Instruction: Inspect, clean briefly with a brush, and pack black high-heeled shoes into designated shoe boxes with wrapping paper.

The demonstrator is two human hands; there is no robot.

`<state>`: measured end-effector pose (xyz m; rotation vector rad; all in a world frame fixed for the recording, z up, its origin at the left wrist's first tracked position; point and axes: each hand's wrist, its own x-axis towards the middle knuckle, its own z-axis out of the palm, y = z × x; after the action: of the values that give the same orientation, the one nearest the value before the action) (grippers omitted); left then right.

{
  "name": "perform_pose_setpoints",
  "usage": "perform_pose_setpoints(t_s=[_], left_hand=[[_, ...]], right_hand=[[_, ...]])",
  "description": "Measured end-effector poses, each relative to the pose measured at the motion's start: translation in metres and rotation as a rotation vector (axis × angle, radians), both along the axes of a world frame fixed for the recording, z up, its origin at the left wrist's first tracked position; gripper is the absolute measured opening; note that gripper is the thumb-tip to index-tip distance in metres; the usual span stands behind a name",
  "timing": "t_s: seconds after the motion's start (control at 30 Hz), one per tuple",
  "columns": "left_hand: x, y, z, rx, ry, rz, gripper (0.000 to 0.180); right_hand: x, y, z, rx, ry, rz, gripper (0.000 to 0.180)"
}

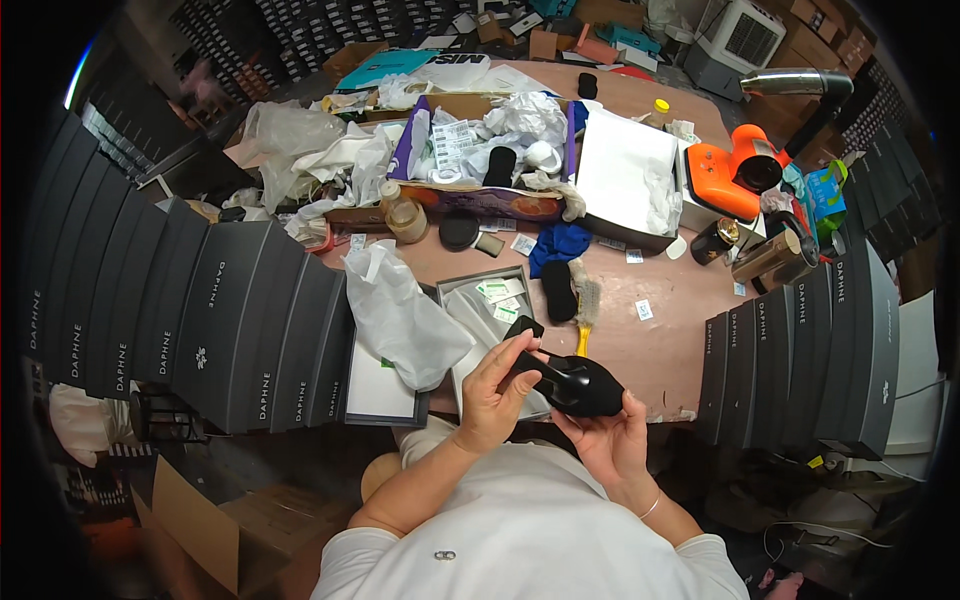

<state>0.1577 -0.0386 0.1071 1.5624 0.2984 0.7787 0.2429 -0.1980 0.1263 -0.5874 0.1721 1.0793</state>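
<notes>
Holding a black high-heeled shoe (572, 382) just above the near table edge, both hands are sharing the work: the left hand (492, 392) is gripping the heel end, fingers curled over the top, while the right hand (612, 443) is cupping the toe from below at about five o'clock of the shoe. Judging by this, the shoe is being turned over and checked or cleaned, and it is not yet lying in any box. Just beyond the hands, at twelve o'clock, an open grey shoebox (480, 310) is waiting with paper and small packets inside, and a crumpled white plastic bag (400, 315) is draping over its lid at ten o'clock. A yellow-handled brush (586, 310) and a black pad (558, 290) are lying on the pink table (660, 340) at one o'clock, apparently already out for use. Stacks of dark grey shoeboxes (230, 320) are standing at nine o'clock and more at three o'clock, so plenty may still be left, though I cannot tell which are finished. Farther off, a blue cloth (558, 245), an open white box (625, 175), an orange handheld device (735, 175) and heaps of white wrapping paper (500, 125) are crowding the far side.
</notes>
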Motion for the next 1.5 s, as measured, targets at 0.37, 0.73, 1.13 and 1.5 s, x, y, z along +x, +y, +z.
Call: perform_pose_setpoints(t_s=[0.37,0.73,1.13,1.5], left_hand=[[-0.011,0.004,-0.005,-0.353,-0.081,-0.096,0.040],[-0.007,-0.002,-0.001,-0.342,-0.023,0.094,0.031],[-0.014,0.009,-0.004,-0.399,-0.049,0.055,0.033],[-0.048,0.059,0.047,0.775,0.438,-0.222,0.059]], right_hand=[[-0.005,0.001,-0.001,-0.056,-0.164,-0.008,0.053],[-0.015,0.003,-0.005,-0.012,-0.175,0.018,0.053],[-0.016,0.010,-0.002,-0.056,-0.137,0.052,0.054],[0.025,0.000,-0.016,-0.076,-0.688,0.411,0.039]])
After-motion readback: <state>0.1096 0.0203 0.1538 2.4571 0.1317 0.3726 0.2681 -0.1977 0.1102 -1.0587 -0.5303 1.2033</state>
